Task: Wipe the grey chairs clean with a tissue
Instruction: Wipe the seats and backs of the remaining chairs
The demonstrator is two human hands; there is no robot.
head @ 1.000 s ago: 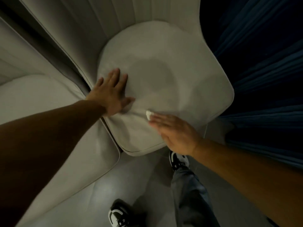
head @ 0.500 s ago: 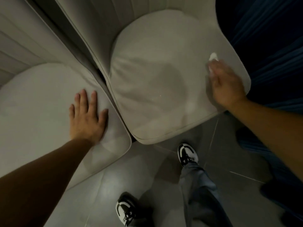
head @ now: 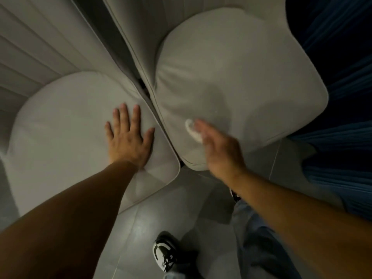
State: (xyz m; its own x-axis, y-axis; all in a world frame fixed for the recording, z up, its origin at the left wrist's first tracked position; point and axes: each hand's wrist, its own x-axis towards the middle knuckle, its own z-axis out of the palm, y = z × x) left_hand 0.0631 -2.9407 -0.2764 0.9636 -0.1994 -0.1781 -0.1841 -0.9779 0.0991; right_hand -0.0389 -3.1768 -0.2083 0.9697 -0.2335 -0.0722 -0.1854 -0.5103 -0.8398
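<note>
Two grey padded chairs stand side by side. My left hand (head: pixel 128 139) lies flat, fingers spread, on the seat of the left chair (head: pixel 60 127) near its right edge. My right hand (head: pixel 217 150) presses a small white tissue (head: pixel 192 130) onto the front left part of the right chair's seat (head: pixel 241 77). The fingers look fairly straight over the tissue, but the hand is blurred by motion. A darker patch shows on that seat just above the tissue.
A narrow dark gap (head: pixel 145 91) separates the chairs. Dark blue pleated curtain (head: pixel 342 97) hangs right of the right chair. Below lies grey tiled floor (head: pixel 151 218) with my black and white shoe (head: pixel 165 252) and my trouser leg (head: pixel 257 238).
My right hand has swept the tissue from the seat's right edge to its front left. My left hand, moved earlier onto the left chair, has stayed flat there.
</note>
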